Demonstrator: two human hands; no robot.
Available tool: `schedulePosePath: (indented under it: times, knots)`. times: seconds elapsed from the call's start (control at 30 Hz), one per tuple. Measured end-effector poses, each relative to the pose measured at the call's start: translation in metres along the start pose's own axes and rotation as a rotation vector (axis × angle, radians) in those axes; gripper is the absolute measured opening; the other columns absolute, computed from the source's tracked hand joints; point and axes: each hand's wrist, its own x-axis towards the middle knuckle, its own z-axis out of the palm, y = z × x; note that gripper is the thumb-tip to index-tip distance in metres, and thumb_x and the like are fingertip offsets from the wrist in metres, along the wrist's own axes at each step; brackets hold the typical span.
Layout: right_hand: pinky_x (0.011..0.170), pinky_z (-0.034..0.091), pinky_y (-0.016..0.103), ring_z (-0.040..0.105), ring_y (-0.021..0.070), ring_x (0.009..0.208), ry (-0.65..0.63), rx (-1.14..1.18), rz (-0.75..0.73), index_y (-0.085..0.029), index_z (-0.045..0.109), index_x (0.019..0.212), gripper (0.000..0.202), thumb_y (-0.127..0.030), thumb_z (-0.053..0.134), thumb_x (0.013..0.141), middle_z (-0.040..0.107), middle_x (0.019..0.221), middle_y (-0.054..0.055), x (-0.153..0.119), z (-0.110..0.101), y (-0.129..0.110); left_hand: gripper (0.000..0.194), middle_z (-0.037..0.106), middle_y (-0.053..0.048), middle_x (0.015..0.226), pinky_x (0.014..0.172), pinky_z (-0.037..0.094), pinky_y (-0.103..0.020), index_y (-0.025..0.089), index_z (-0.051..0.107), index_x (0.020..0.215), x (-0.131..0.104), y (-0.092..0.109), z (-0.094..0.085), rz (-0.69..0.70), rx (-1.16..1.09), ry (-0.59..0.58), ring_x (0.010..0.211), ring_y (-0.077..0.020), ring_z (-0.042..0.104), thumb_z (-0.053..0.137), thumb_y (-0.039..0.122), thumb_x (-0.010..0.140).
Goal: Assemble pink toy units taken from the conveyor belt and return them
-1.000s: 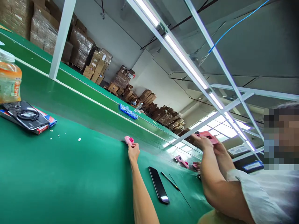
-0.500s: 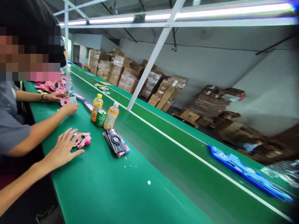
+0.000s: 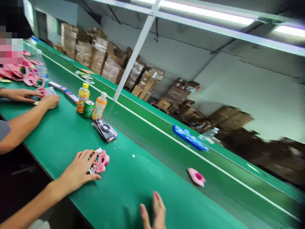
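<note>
My left hand (image 3: 79,168) lies over a small pink plastic piece (image 3: 102,161) with green and metallic parts beside it, on the green table (image 3: 114,194). Its fingers are spread and touch or cover the near side of the piece; whether they grip it cannot be made out. At the bottom edge, my right hand (image 3: 156,211) is raised, thumb and fingers apart, holding nothing. A second pink piece (image 3: 196,177) with a darker pink centre rests on the conveyor belt, up and to the right of my right hand.
A black phone (image 3: 105,128) lies on a box, near two orange-drink bottles (image 3: 99,106) and a green can (image 3: 88,108). A co-worker's hands (image 3: 49,101) are at the left by a pink pile (image 3: 21,71). A blue piece (image 3: 189,137) is on the belt.
The view has swung to the right. My right hand has come into view at the bottom, and the pink piece on the belt now shows. My left hand remains at its pink piece.
</note>
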Motion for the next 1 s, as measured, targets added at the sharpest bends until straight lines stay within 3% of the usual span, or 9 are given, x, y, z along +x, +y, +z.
schedulePosePath:
  times: [0.07,0.13,0.2,0.27,0.43,0.63,0.8,0.9,1.0]
  knots:
    - [0.104,0.053,0.054,0.058,0.0347,0.132,-0.129,0.17,0.048,-0.027,0.034,0.155,0.074,-0.064,0.052,0.093,0.049,0.154,0.016,-0.036,0.012,-0.025,0.056,0.06,-0.014,0.142,0.107,0.041,-0.047,0.024,0.058,0.141,-0.01,0.046,0.022,0.019,-0.067,-0.038,0.131,-0.034,0.052,0.045,0.06,0.1]
    - [0.102,0.054,0.046,0.061,0.03,0.128,-0.186,0.266,0.107,-0.028,0.035,0.154,0.07,-0.056,0.059,0.094,0.05,0.153,0.013,-0.05,0.016,-0.047,0.049,0.065,-0.012,0.131,0.101,0.045,-0.044,0.024,0.065,0.128,-0.012,0.083,0.032,0.008,-0.1,-0.125,0.122,-0.0302,0.058,0.026,0.046,0.107]
    - [0.103,0.053,0.042,0.063,0.0275,0.125,-0.182,0.308,0.162,-0.026,0.044,0.148,0.064,-0.054,0.062,0.094,0.058,0.147,0.012,-0.049,0.013,-0.061,0.048,0.069,-0.012,0.118,0.092,0.048,-0.042,0.022,0.066,0.116,-0.001,0.108,0.034,-0.047,-0.078,-0.236,0.109,-0.0286,0.065,0.022,0.036,0.107]
    - [0.102,0.052,0.039,0.065,0.026,0.121,-0.149,0.336,0.19,-0.022,0.053,0.139,0.057,-0.056,0.06,0.094,0.065,0.138,0.012,-0.043,0.006,-0.067,0.04,0.069,-0.016,0.118,0.087,0.05,-0.042,0.018,0.062,0.12,0.017,0.122,0.034,-0.094,-0.024,-0.332,0.105,-0.0318,0.068,0.029,0.034,0.105]
    - [0.095,0.052,0.033,0.069,0.0223,0.106,-0.17,0.273,0.171,-0.023,0.068,0.118,0.044,-0.058,0.051,0.098,0.074,0.119,0.009,-0.037,-0.003,-0.067,0.033,0.069,-0.026,0.115,0.081,0.05,-0.048,0.008,0.061,0.115,0.049,0.126,0.036,-0.027,-0.029,-0.437,0.1,-0.0432,0.07,0.051,0.029,0.092]
    - [0.093,0.051,0.034,0.068,0.0234,0.102,-0.206,0.255,0.151,-0.022,0.07,0.113,0.042,-0.057,0.051,0.098,0.075,0.114,0.008,-0.039,0.0,-0.059,0.019,0.074,-0.01,0.099,0.081,0.05,-0.031,0.019,0.063,0.093,0.037,0.112,0.035,-0.018,-0.192,-0.378,0.097,-0.0262,0.07,0.046,0.028,0.094]
    - [0.106,0.047,0.043,0.06,0.0272,0.12,0.106,0.167,0.028,-0.024,0.069,0.125,0.041,-0.048,0.065,0.093,0.066,0.132,0.011,-0.035,0.001,-0.076,0.031,0.073,-0.004,0.098,0.079,0.052,-0.027,0.02,0.069,0.097,0.015,0.114,0.024,0.02,-0.594,-0.287,0.089,-0.0203,0.069,0.046,0.042,0.098]
    - [0.103,0.048,0.041,0.062,0.0251,0.116,-0.11,0.164,-0.165,-0.03,0.072,0.119,0.027,-0.035,0.064,0.094,0.07,0.122,0.008,-0.025,0.004,-0.102,0.029,0.071,-0.005,0.101,0.082,0.054,-0.029,0.021,0.072,0.099,0.006,0.117,0.019,0.142,-0.792,-0.255,0.089,-0.0203,0.067,0.051,0.041,0.097]
    - [0.092,0.052,0.036,0.067,0.0225,0.101,-0.261,0.164,-0.222,-0.029,0.076,0.104,0.017,-0.026,0.063,0.094,0.074,0.103,0.006,-0.015,0.01,-0.12,0.03,0.069,-0.007,0.112,0.088,0.055,-0.033,0.022,0.071,0.112,-0.001,0.117,0.025,0.121,-0.75,-0.125,0.095,-0.0222,0.067,0.051,0.039,0.097]
